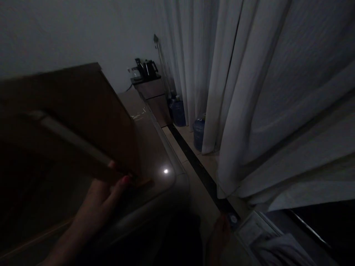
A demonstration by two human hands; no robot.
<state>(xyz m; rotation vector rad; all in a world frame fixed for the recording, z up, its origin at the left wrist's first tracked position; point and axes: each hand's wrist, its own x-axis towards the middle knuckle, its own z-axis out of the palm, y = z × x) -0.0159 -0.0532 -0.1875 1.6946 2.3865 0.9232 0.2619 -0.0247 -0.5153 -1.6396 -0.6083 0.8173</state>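
Observation:
The scene is dark. My left hand point(104, 197) is closed on the near end of a flat brown panel point(74, 142) with a pale edge, its thumb on top. What the panel belongs to is too dark to make out. Behind it stands a large brown open-looking box or cabinet point(91, 96) on a glossy table point(158, 151) with a rounded corner. Low beyond the table's near side is my right hand point(220, 232), dim and smeared. A small dark object with a pale round mark point(233, 218) is beside its fingertips; whether they touch is unclear.
White curtains point(249, 111) hang along the right. Blue water jugs point(179, 111) stand on the floor beside a low cabinet point(155, 99) bearing a black kettle point(149, 68). A dark strip point(194, 159) crosses the floor. Pale, papery items point(277, 244) lie lower right.

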